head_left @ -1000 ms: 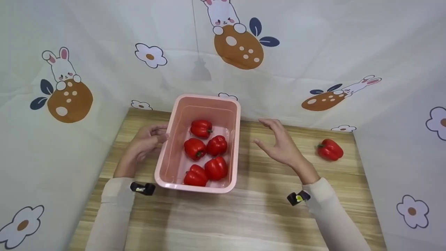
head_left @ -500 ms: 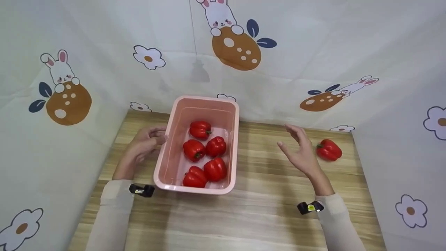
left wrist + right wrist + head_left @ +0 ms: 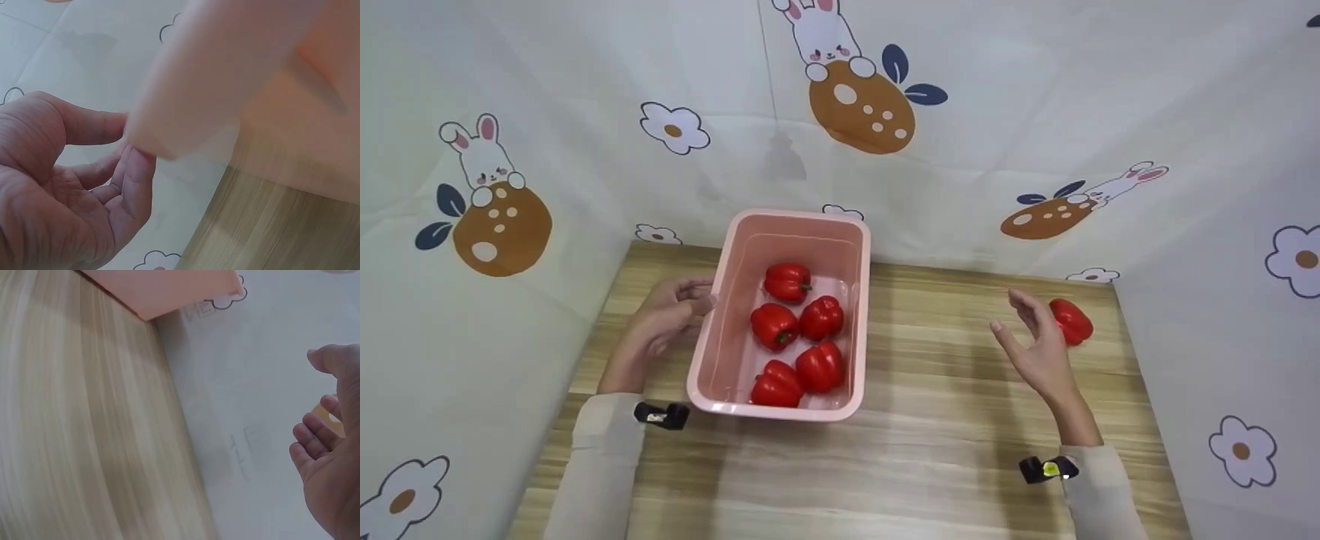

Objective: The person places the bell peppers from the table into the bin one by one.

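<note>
A pink plastic bin (image 3: 865, 315) stands left of centre in the head view, with several red bell peppers (image 3: 774, 326) lying inside. At its left side my left hand (image 3: 664, 315) pinches the rim between thumb and fingers. The left wrist view shows this pinch at the edge of the bin wall (image 3: 185, 95). Over the right part of the table, my right hand (image 3: 1041, 356) has its fingers apart and holds nothing. Just beyond it is a single red bell pepper (image 3: 1076, 321), partly hidden behind the hand. In the right wrist view the right hand (image 3: 337, 455) is also bare.
The wooden table (image 3: 937, 450) is bounded by pale fabric walls (image 3: 960, 187) printed with rabbits and flowers. The bin sits close to the back wall. Both wrists carry small black devices (image 3: 1048, 469) on the sleeves.
My right hand has moved right, away from the bin, to the lone bell pepper, and now covers part of it. The left hand has stayed at the bin's rim.
</note>
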### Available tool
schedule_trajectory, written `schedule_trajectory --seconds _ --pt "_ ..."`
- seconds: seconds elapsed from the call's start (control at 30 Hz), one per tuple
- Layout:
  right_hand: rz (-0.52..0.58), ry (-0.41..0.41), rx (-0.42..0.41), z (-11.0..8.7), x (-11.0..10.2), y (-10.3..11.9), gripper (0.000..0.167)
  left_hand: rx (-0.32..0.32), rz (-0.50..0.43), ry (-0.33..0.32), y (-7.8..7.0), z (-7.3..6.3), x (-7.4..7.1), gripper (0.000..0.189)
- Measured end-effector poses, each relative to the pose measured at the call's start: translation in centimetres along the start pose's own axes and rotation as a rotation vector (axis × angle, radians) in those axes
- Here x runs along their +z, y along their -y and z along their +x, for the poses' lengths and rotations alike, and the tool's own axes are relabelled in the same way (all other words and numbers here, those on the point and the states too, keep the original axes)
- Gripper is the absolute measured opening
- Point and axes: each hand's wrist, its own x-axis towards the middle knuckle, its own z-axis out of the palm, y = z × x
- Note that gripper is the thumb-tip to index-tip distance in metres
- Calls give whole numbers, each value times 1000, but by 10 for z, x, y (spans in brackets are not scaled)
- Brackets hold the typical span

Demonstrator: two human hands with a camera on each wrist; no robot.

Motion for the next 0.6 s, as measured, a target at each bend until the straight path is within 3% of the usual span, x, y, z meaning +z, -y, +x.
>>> schedule_trajectory --seconds 0.4,0.6 --pt "35 -117 64 -27 -15 -41 56 18 26 -11 0 -2 -2 59" --pt "-11 -179 152 -45 -27 -62 54 4 33 -10 -2 -2 -1 59"
